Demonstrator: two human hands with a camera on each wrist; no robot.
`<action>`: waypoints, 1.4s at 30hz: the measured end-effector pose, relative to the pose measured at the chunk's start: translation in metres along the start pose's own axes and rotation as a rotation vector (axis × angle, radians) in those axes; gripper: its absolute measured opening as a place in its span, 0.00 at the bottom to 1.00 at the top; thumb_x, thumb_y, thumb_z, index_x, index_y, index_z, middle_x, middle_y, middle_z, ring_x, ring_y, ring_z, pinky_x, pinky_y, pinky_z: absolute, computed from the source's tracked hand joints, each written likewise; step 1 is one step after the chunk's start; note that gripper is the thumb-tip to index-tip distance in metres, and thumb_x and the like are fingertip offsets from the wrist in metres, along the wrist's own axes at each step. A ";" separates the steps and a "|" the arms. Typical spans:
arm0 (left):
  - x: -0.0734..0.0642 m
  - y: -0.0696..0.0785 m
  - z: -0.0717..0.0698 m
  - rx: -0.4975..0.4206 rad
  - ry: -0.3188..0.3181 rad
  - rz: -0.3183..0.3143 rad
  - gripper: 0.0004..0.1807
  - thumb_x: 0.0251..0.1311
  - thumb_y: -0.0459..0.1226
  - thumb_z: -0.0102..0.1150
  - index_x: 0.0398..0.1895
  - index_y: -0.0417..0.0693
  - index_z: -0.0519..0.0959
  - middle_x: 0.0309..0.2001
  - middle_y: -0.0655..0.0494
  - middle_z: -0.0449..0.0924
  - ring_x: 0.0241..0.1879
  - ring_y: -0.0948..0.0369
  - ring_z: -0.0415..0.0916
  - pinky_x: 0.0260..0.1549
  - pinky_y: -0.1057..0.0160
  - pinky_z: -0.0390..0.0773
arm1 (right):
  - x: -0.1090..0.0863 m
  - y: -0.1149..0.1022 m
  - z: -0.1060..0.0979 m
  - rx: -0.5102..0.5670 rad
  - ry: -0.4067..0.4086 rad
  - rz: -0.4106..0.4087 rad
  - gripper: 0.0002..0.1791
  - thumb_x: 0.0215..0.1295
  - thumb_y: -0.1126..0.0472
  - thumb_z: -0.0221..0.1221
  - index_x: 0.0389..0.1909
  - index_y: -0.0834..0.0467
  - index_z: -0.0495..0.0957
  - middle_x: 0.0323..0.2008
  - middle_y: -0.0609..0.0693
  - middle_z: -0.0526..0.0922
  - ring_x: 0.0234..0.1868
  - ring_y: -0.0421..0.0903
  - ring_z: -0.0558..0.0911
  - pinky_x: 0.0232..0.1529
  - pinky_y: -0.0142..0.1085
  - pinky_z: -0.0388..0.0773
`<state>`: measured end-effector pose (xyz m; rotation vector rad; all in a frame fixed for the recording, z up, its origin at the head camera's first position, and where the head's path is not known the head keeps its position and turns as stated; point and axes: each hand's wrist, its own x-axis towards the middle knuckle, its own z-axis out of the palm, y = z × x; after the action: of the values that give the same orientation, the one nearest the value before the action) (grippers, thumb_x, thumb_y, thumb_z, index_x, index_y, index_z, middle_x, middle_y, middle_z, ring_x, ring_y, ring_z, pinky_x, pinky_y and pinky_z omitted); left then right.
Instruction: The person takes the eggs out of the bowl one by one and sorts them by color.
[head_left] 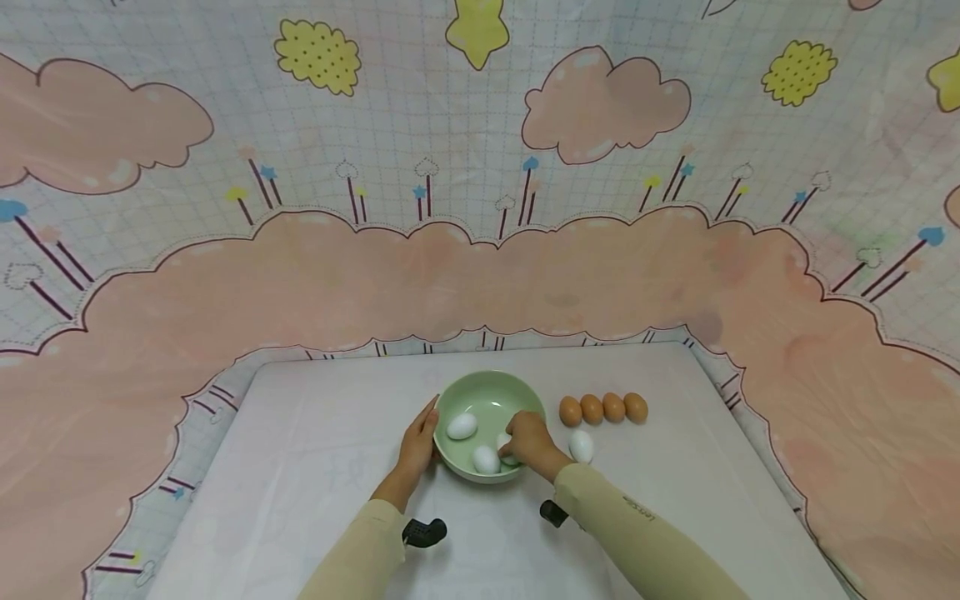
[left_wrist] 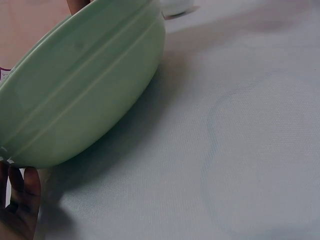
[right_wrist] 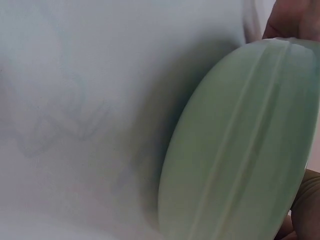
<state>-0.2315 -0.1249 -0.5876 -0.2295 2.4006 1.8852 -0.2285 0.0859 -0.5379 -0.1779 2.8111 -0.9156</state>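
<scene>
A pale green bowl (head_left: 487, 387) stands on the white table, with white eggs (head_left: 462, 426) inside at its left and front. My left hand (head_left: 415, 450) rests against the bowl's left outer wall, its fingers fairly straight along it. In the left wrist view, fingertips (left_wrist: 31, 180) touch the bowl's underside. My right hand (head_left: 532, 442) reaches over the right rim and pinches another white egg (head_left: 506, 443) low inside the bowl, the fingers covering part of it. From the right wrist, the bowl's ribbed outer wall (right_wrist: 240, 150) hides the eggs.
Several brown eggs (head_left: 603, 409) lie in a row right of the bowl. One more white egg (head_left: 581, 446) sits below that row, close to my right wrist. Black wrist devices (head_left: 424, 533) hang under both forearms. A cloud-patterned cloth (head_left: 480, 283) rises behind the table (head_left: 315, 417).
</scene>
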 end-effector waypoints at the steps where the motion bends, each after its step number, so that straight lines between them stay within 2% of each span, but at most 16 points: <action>1: 0.000 0.000 0.000 0.008 0.002 0.005 0.27 0.76 0.52 0.40 0.74 0.58 0.64 0.72 0.47 0.64 0.29 0.60 0.69 0.28 0.67 0.70 | 0.000 0.000 0.000 0.002 0.001 -0.003 0.32 0.41 0.66 0.78 0.06 0.53 0.59 0.11 0.40 0.52 0.18 0.38 0.53 0.19 0.27 0.51; 3: 0.000 0.001 0.001 0.015 0.004 0.006 0.26 0.77 0.52 0.40 0.74 0.58 0.64 0.72 0.47 0.64 0.30 0.59 0.69 0.28 0.66 0.70 | -0.001 0.000 -0.001 0.006 -0.002 -0.010 0.24 0.41 0.66 0.78 0.07 0.58 0.69 0.12 0.41 0.59 0.19 0.38 0.57 0.20 0.27 0.54; 5: 0.000 0.001 0.001 0.025 0.005 0.010 0.26 0.77 0.52 0.40 0.74 0.57 0.64 0.72 0.47 0.64 0.33 0.60 0.69 0.31 0.66 0.70 | -0.001 0.001 -0.003 0.017 0.000 -0.021 0.14 0.42 0.65 0.78 0.15 0.64 0.80 0.15 0.43 0.74 0.22 0.38 0.67 0.22 0.27 0.64; 6: 0.000 0.001 0.001 0.029 0.004 0.012 0.26 0.77 0.52 0.39 0.74 0.57 0.64 0.72 0.47 0.64 0.34 0.60 0.69 0.31 0.65 0.70 | -0.002 0.001 -0.004 0.024 0.000 -0.028 0.11 0.42 0.65 0.78 0.21 0.66 0.84 0.20 0.46 0.80 0.24 0.39 0.72 0.25 0.29 0.70; 8: 0.000 0.000 0.001 0.022 0.001 0.005 0.26 0.77 0.52 0.40 0.74 0.58 0.64 0.72 0.47 0.64 0.32 0.58 0.69 0.31 0.64 0.71 | -0.002 0.001 -0.006 0.046 -0.005 -0.025 0.15 0.44 0.64 0.77 0.32 0.68 0.87 0.31 0.54 0.87 0.33 0.44 0.81 0.33 0.33 0.79; 11: 0.001 -0.001 0.001 0.025 -0.002 0.007 0.27 0.77 0.52 0.39 0.74 0.58 0.64 0.73 0.47 0.63 0.37 0.56 0.72 0.34 0.64 0.71 | -0.003 0.002 -0.008 0.085 -0.007 -0.001 0.20 0.47 0.62 0.76 0.41 0.68 0.86 0.41 0.59 0.88 0.44 0.51 0.84 0.43 0.40 0.82; 14: 0.001 -0.002 0.001 0.022 -0.002 0.004 0.27 0.76 0.52 0.39 0.74 0.58 0.64 0.74 0.49 0.61 0.49 0.50 0.73 0.41 0.60 0.72 | -0.002 0.003 -0.010 0.119 -0.019 0.040 0.21 0.49 0.60 0.75 0.44 0.65 0.86 0.41 0.57 0.87 0.45 0.51 0.83 0.44 0.40 0.81; 17: 0.001 -0.002 0.000 0.024 -0.003 0.007 0.27 0.77 0.53 0.39 0.74 0.58 0.63 0.74 0.50 0.59 0.62 0.49 0.66 0.55 0.55 0.68 | -0.001 0.004 -0.012 0.138 -0.030 0.055 0.21 0.50 0.58 0.75 0.44 0.63 0.86 0.40 0.55 0.87 0.42 0.48 0.81 0.42 0.38 0.80; 21: 0.001 -0.002 0.000 0.018 -0.009 0.008 0.28 0.77 0.53 0.38 0.75 0.57 0.62 0.75 0.49 0.58 0.67 0.48 0.61 0.63 0.48 0.62 | 0.000 0.007 -0.016 0.194 -0.047 0.059 0.20 0.51 0.57 0.75 0.44 0.62 0.86 0.40 0.53 0.87 0.42 0.46 0.81 0.42 0.38 0.79; 27: 0.000 -0.002 0.001 0.029 -0.001 0.000 0.27 0.77 0.52 0.38 0.75 0.57 0.63 0.75 0.49 0.59 0.64 0.48 0.64 0.60 0.48 0.64 | -0.004 0.011 -0.027 0.378 -0.108 0.094 0.21 0.52 0.59 0.74 0.47 0.63 0.85 0.44 0.55 0.87 0.46 0.46 0.81 0.46 0.38 0.80; 31: 0.002 -0.003 0.001 0.028 0.006 0.006 0.27 0.77 0.52 0.39 0.74 0.57 0.63 0.74 0.49 0.59 0.65 0.48 0.63 0.63 0.46 0.63 | -0.008 0.014 -0.036 0.521 -0.170 0.124 0.22 0.55 0.61 0.72 0.50 0.65 0.83 0.48 0.56 0.85 0.47 0.46 0.82 0.48 0.39 0.81; 35: 0.004 -0.006 0.002 0.031 0.003 0.008 0.27 0.76 0.53 0.39 0.74 0.58 0.63 0.75 0.49 0.59 0.66 0.48 0.62 0.64 0.47 0.62 | -0.012 0.018 -0.044 0.580 -0.218 0.123 0.23 0.58 0.61 0.71 0.53 0.66 0.81 0.51 0.57 0.83 0.47 0.46 0.82 0.49 0.40 0.81; 38: 0.004 -0.006 0.002 0.041 0.002 0.006 0.27 0.76 0.53 0.39 0.74 0.58 0.63 0.74 0.49 0.59 0.63 0.48 0.66 0.56 0.53 0.68 | -0.017 0.021 -0.052 0.615 -0.242 0.123 0.24 0.59 0.61 0.69 0.55 0.68 0.79 0.53 0.59 0.82 0.49 0.48 0.82 0.51 0.41 0.81; 42: 0.004 -0.006 0.001 0.041 0.003 0.009 0.28 0.76 0.54 0.39 0.74 0.59 0.64 0.73 0.48 0.62 0.48 0.50 0.72 0.38 0.63 0.71 | -0.021 0.027 -0.062 0.666 -0.253 0.117 0.24 0.61 0.63 0.68 0.56 0.69 0.78 0.54 0.62 0.81 0.52 0.50 0.82 0.54 0.42 0.79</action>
<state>-0.2348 -0.1255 -0.5945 -0.2190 2.4433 1.8381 -0.2222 0.1465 -0.5022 -0.0292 2.1269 -1.5992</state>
